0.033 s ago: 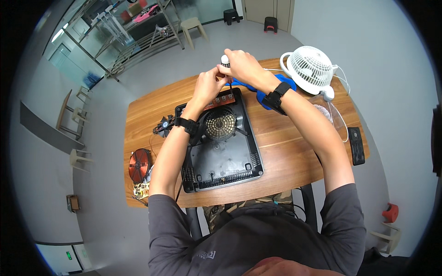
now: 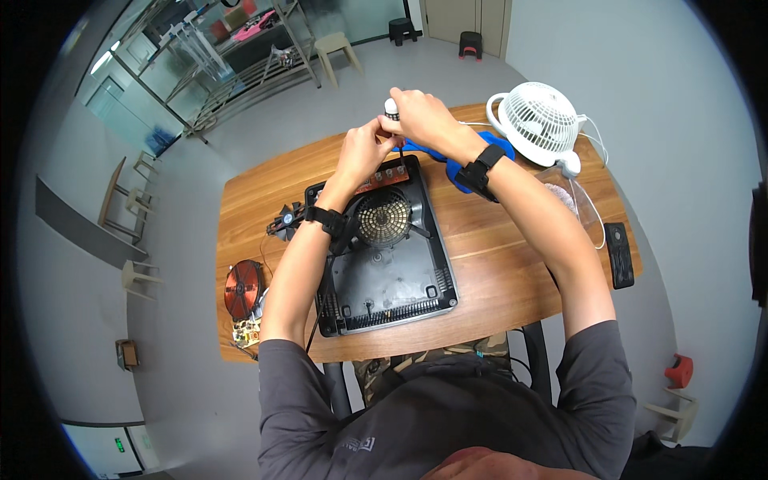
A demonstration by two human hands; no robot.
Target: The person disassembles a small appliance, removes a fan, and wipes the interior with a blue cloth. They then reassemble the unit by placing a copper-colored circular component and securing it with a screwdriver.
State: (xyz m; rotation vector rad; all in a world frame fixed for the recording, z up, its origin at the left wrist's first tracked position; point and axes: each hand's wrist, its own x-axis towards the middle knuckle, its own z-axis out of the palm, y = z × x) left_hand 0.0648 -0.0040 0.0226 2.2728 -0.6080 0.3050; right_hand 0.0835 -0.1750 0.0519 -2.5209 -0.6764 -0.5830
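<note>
My right hand [image 2: 420,114] is wrapped round the handle of a screwdriver [image 2: 390,106] with a white end, its shaft pointing down. Against it, the fingers of my left hand [image 2: 366,150] are pinched round the lower handle or shaft; their exact hold is partly hidden. Beneath both hands lies an open black induction cooker housing [image 2: 384,280] with a round fan grille [image 2: 384,218]. The shaft meets the far end of the housing, at a reddish-brown circuit board strip [image 2: 390,176]. My left forearm hides the housing's left side.
Left of the housing are a small black fan [image 2: 285,219], a copper coil [image 2: 242,288] and a yellowish circuit board [image 2: 246,330]. A white desk fan [image 2: 540,120], a blue object [image 2: 458,172] and a black tray-like piece [image 2: 619,254] lie to the right on the wooden table [image 2: 496,272].
</note>
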